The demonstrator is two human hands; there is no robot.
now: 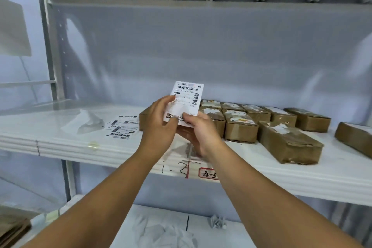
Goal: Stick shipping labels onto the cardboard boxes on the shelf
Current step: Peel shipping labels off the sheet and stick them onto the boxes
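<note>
A shipping label (187,99) is held upright in the air, printed side towards the camera, just above the front of the shelf (80,147) and in front of the cardboard boxes (241,127). The left hand (159,123) grips its left edge, fingers (170,98) curled onto the printed face. The right hand (199,135) pinches the bottom edge, thumb on the front. Both hands are closed on the label and touch each other below it.

The brown boxes lie in rows on the shelf to the right of the hands, most with white patches on top. One more box (143,119) shows partly behind the left hand. A longer box (289,143) lies nearer the front edge, and another (354,139) lies at the far right.

Left of the hands, loose labels (122,128) lie flat on the shelf, with a crumpled white sheet (90,121) beside them. A red-bordered tag (208,174) marked 4-3 sits on the shelf's front edge. On the lower shelf (231,233) lie crumpled papers (217,222).
</note>
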